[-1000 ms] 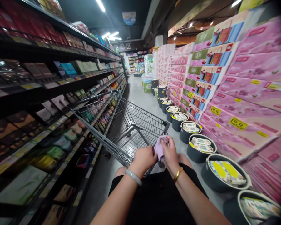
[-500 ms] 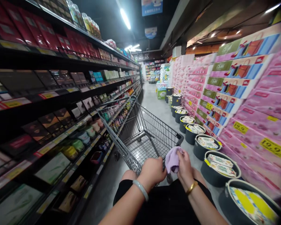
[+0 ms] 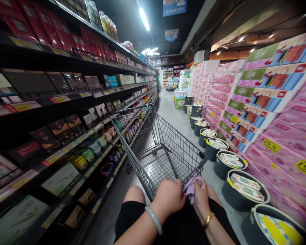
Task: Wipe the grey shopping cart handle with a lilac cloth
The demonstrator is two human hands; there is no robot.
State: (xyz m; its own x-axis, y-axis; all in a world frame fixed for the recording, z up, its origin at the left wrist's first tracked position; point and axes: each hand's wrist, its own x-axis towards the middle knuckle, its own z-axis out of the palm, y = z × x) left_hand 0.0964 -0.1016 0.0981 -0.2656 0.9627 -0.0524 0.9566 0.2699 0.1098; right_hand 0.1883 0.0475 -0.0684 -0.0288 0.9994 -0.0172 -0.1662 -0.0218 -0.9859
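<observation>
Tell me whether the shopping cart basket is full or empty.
Empty: the shopping cart shows only bare wire floor and sides. Both hands hold a purple cloth at its near edge.

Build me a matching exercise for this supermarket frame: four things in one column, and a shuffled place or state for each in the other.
Things:
1. lilac cloth
2. shopping cart
3. dark tubs
4. pink packs

Places or states:
A. stacked as a wall on the right
B. held between the left hand and the right hand
C. standing in the aisle beside the shelves, basket bare
D. in a row on the floor, filled with packets

Pairs: 1-B, 2-C, 3-D, 4-A
</observation>
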